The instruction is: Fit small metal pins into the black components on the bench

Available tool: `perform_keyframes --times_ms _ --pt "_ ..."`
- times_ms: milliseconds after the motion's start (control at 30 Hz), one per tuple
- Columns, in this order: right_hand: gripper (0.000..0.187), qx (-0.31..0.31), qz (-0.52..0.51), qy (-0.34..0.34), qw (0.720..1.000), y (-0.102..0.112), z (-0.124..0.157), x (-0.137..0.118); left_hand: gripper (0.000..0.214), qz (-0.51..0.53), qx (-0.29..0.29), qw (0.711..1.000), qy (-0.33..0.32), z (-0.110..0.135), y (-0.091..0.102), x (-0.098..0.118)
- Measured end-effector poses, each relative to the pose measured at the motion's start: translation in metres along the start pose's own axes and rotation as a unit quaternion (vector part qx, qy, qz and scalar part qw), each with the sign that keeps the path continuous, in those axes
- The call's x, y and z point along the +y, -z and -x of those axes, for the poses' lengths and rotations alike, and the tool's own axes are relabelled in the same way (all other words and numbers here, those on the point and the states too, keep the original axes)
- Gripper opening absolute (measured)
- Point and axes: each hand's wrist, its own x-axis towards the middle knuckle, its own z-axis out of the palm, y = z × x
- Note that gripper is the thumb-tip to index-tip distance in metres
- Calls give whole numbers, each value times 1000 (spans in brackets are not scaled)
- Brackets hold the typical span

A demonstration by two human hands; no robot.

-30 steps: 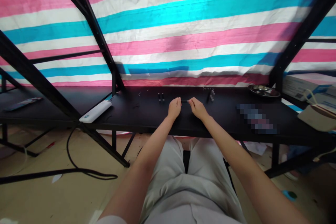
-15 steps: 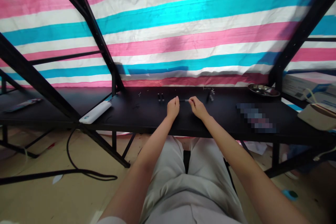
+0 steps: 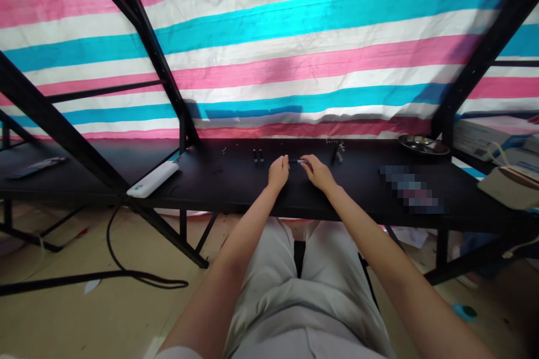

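Observation:
Over the black tabletop (image 3: 236, 182), my left hand (image 3: 278, 173) pinches the left end of a thin black tube (image 3: 293, 161) with a pale section at its right. The fingers of my right hand (image 3: 319, 173) are closed at that pale end, so the piece spans the gap between my hands, roughly level. Two short black tubes with white ends (image 3: 258, 155) lie side by side beyond my left hand. Past my right hand there are dark sticks (image 3: 334, 153) and a cluster of small clear or white parts (image 3: 341, 152). The exact kind of the held piece is too small to tell.
A white oblong device (image 3: 154, 179) lies at the left by a black frame post (image 3: 147, 39). Farther right are a blurred-out flat item (image 3: 410, 189), a shiny metal dish (image 3: 423, 145) and boxes (image 3: 488, 134). Small white bits (image 3: 224, 150) are scattered toward the back.
The fingertips of my right hand have shifted slightly left, closer to my left hand, along the held tube. My left hand has barely moved.

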Motion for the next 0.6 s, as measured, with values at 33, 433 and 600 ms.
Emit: perform_keyframes --times_ms 33,433,600 --pt "31 -3 10 2 1000 1 0 -1 43 -3 -3 1000 2 0 0 0" --pt "23 28 177 -31 983 3 -2 4 13 11 18 998 52 -1 -3 -7" --pt "21 -19 105 28 994 -1 -1 8 16 21 -74 996 -51 2 -5 -6"
